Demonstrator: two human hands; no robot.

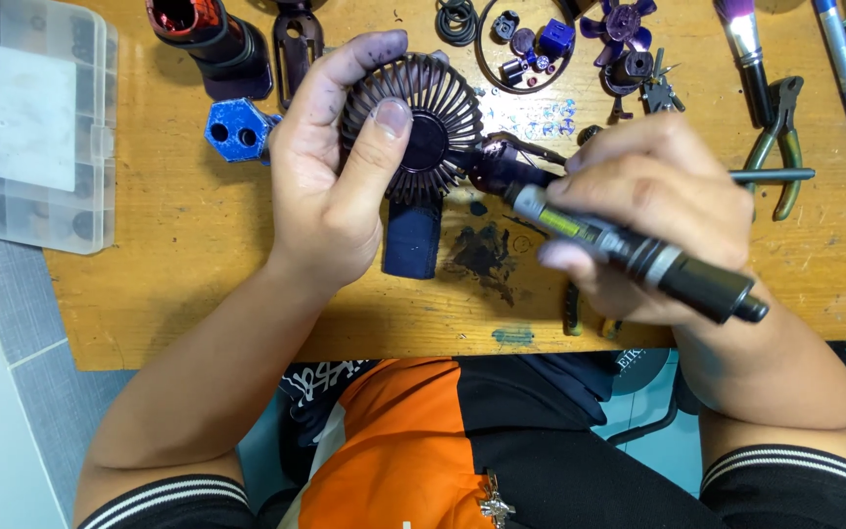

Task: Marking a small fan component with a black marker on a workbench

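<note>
Worn wooden bench (198, 294), ink-stained, grey tile floor at left. Clear parts box (36, 118) far left; pliers (783, 137), purple fan blade (624, 24), o-rings (457, 20) along top. Left hand (340, 167) fingers clamped on dark fan grille (433, 132) above bench centre. Right hand (658, 211) fingers closed round black pen-type driver (638, 255), tip at grille edge, prob. touching.

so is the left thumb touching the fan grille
Touching: the head view shows the left hand gripping the round fan grille, thumb pressed flat on its ribs.
</note>
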